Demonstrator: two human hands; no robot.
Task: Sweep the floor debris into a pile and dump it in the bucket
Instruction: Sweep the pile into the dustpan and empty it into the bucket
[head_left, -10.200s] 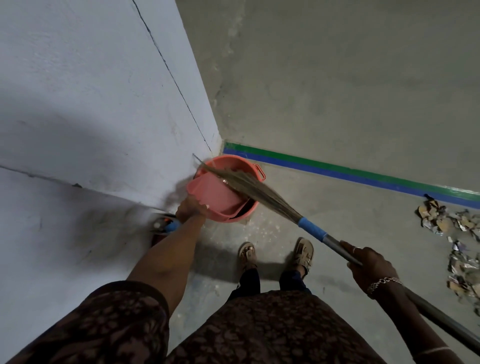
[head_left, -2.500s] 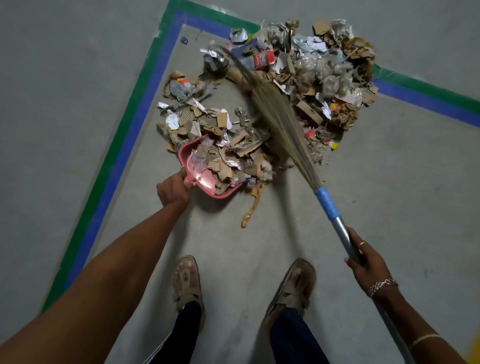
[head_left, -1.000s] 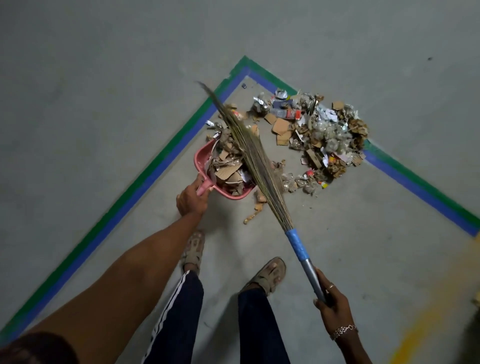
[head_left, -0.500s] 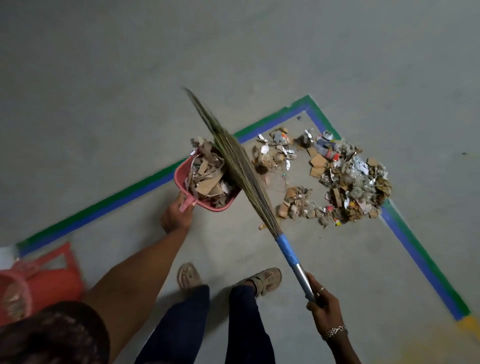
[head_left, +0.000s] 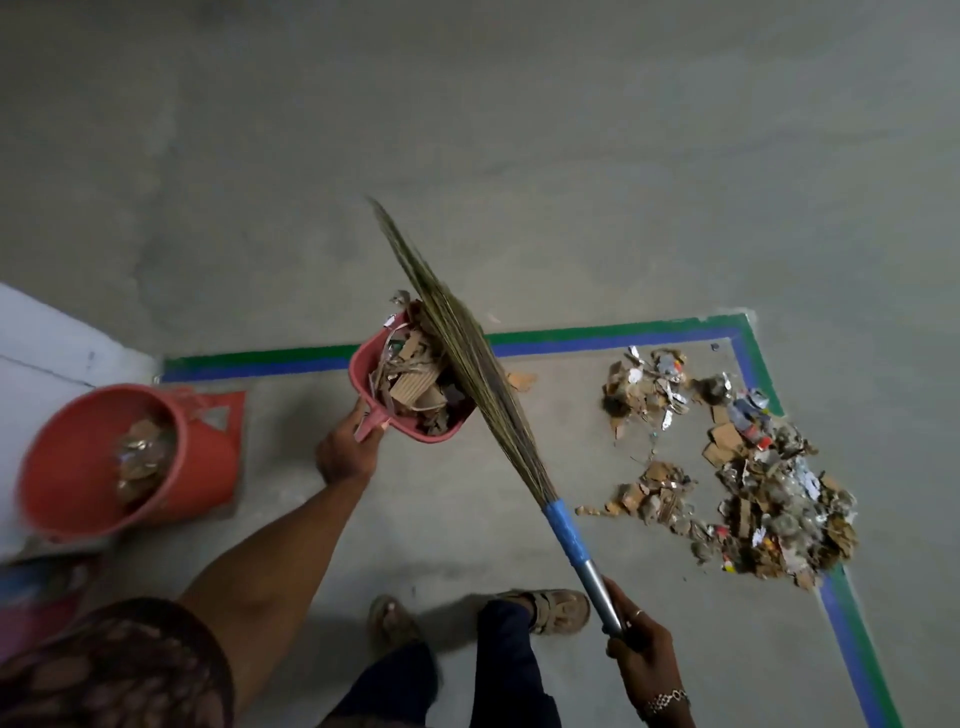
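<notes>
Gripping the loaded dustpan (head_left: 357, 373) by its handle is the left hand (head_left: 345, 451) (right hand (head_left: 643, 656) clasps the broom (head_left: 564, 531)).

Pink dustpan (head_left: 359, 375) heaped full, broom (head_left: 470, 364) across it; red bucket (head_left: 200, 467) left; debris pile (head_left: 769, 493) right.

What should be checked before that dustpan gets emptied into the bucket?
1. Grip on the dustpan: ok, the left hand holds its handle.
2. Cover on the load: ok, the broom bristles lie across it.
3. Grip on the broom: ok, the right hand holds its handle.
4. Place over the bucket: not ok, the dustpan hangs to its right, apart from it.
5. Room in the bucket: ok, only some scraps inside.
6. Rest of the floor: not ok, a pile lies in the taped corner.
</notes>
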